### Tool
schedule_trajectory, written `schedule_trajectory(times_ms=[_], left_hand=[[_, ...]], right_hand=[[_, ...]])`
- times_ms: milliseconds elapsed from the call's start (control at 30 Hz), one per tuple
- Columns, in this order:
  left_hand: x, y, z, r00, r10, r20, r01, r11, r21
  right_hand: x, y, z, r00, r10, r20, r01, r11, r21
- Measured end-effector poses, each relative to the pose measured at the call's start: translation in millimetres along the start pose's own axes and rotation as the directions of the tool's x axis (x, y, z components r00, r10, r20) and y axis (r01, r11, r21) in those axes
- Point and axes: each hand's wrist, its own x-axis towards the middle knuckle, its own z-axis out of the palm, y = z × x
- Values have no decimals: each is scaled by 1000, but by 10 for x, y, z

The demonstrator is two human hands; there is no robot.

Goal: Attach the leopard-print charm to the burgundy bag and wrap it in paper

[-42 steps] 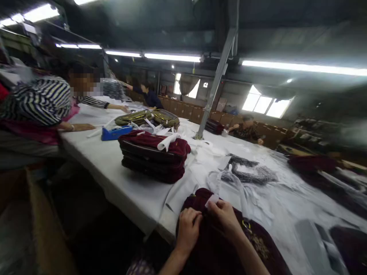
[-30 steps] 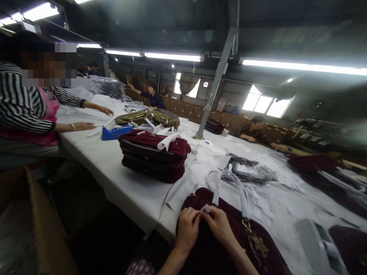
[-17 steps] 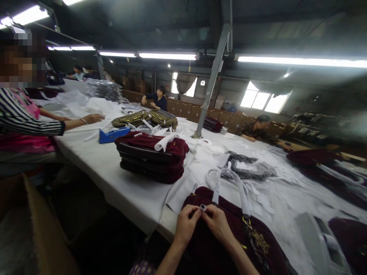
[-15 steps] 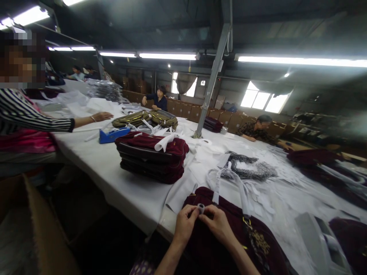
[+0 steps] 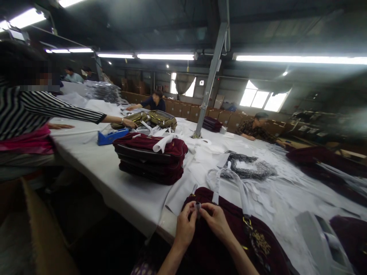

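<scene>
Paper strip (image 5: 197,206), white and small, is pinched upright between the fingers of the left hand (image 5: 184,228) and right hand (image 5: 215,224), just above a maroon velvet bag (image 5: 229,244) at six o'clock on the tabletop (image 5: 114,179). It looks light, thin and easily creased, best held by its edges. A stack of maroon bags (image 5: 150,158) lies at ten o'clock.
</scene>
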Motion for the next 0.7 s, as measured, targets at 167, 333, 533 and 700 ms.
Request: schedule_trajectory(times_ms=[167,333,533,700], left_hand=[[24,54,-37,998,-25,56,21,998,67],[52,86,-43,999,1,35,-5,994,108],[33,53,-23,1000,23,-13,-21,987,156],[-2,48,16,997,70,-20,-64,973,220]], right_hand=[[6,48,11,999,-14,-31,13,999,-38],[-12,38,-32,1000,-21,-15,22,1000,20],[-28,-122,-65,995,-54,84,47,996,82],[-16,-158,-49,996,-46,77,43,998,41]])
